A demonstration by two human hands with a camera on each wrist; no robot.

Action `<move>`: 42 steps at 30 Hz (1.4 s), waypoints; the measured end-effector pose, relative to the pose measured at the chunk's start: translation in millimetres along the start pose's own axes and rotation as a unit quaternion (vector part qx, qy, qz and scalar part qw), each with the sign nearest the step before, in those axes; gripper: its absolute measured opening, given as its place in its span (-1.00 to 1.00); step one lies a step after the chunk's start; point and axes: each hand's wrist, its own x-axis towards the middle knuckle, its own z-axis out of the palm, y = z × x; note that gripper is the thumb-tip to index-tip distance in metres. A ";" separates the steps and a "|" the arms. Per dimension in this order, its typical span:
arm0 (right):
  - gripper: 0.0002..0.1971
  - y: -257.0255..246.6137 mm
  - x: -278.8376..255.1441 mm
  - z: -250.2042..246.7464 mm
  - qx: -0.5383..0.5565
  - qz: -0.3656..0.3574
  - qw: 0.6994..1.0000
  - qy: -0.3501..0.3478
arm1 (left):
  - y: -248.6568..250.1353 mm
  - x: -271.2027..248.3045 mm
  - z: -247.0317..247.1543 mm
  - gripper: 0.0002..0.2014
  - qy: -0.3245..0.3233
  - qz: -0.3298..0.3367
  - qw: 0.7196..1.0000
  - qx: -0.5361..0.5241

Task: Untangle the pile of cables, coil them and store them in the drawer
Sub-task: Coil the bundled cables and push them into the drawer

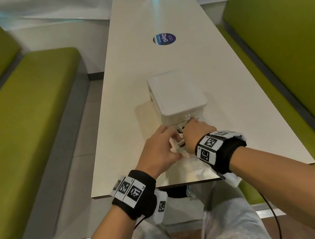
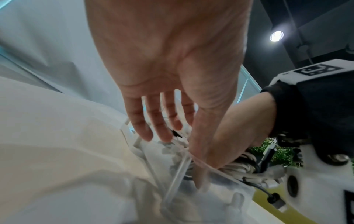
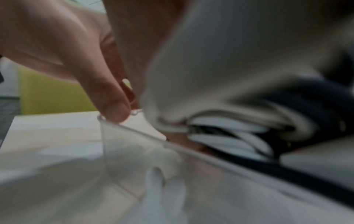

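Observation:
A small white drawer unit [image 1: 177,93] stands on the table, its clear drawer [image 2: 226,174] pulled out toward me. Both hands are over that drawer. My right hand [image 1: 196,131] reaches down into it, fingers curled over a coil of white cable [image 2: 239,166] with black cable beside it; the fingertips are hidden. My left hand [image 1: 161,150] hovers at the drawer's left side with straight fingers [image 2: 159,121], and its thumb [image 3: 113,109] touches the clear front corner [image 3: 124,148]. The right wrist view is blurred but shows white loops [image 3: 226,136] in the drawer.
The long white table [image 1: 156,15] carries a round blue sticker [image 1: 164,39] beyond the drawer unit. Green benches [image 1: 19,132] [image 1: 287,55] flank it on both sides. The table's near edge is just under my wrists.

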 end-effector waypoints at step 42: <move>-0.42 29.8 -17.0 -4.8 0.136 -0.084 0.987 -0.026 | 14.4 19.8 17.7 -0.65 -0.044 0.063 0.961 0.265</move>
